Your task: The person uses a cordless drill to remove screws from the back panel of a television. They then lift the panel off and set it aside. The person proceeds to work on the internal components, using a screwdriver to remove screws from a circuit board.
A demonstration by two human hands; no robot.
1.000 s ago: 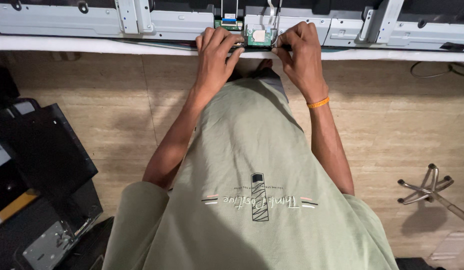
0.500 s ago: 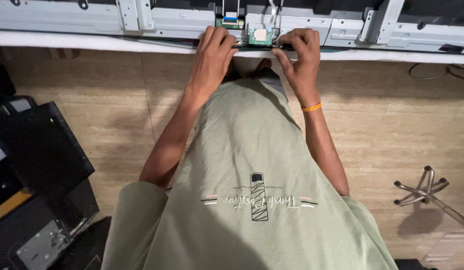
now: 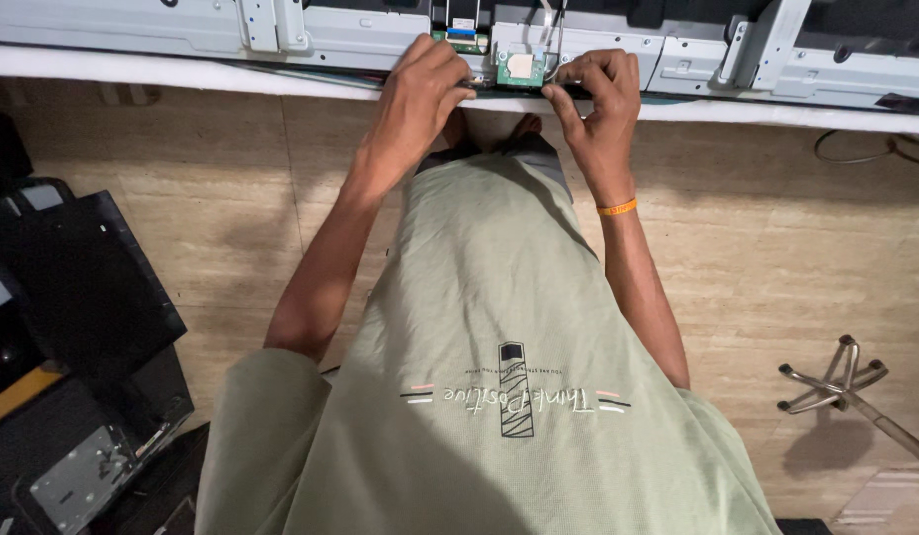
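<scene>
1. Work in hand, by judgement: fingertip work at a small green circuit board point(image 3: 520, 69), both hands closed in on it from either side. Looks like a seating or freeing stage rather than carrying; board not lifted clear.
2. Location: board at 12 o'clock of the view, on the near edge of a long grey metal panel point(image 3: 182, 25), which lies along a white bench edge point(image 3: 132, 69). Thin wires point(image 3: 550, 40) running up from the board's right corner toward 12 o'clock.
3. Left hand point(image 3: 420, 94): at 9 o'clock of the board, fingers curled over the panel edge, tips hidden under the knuckles. Cannot tell whether clamped on anything.
4. Right hand point(image 3: 598, 99): at 3 o'clock of the board, thumb and forefinger pinched together just beside the board's right edge. Unclear whether board or a dark strip below it sits between them. Orange wristband point(image 3: 616, 208) on that wrist.
5. Orientation: board flat, face up toward the camera, roughly square. Long axis slight, 9 to 3 o'clock, parallel to the panel's own long run.
6. Next move, by judgement: calls for light, even force from both sides, kept in line with the panel edge, and care near the wires.
7. Surroundings: black casing point(image 3: 73, 287) at 8 o'clock on the floor; metal chair base point(image 3: 836, 381) at 4 o'clock, well apart.
</scene>
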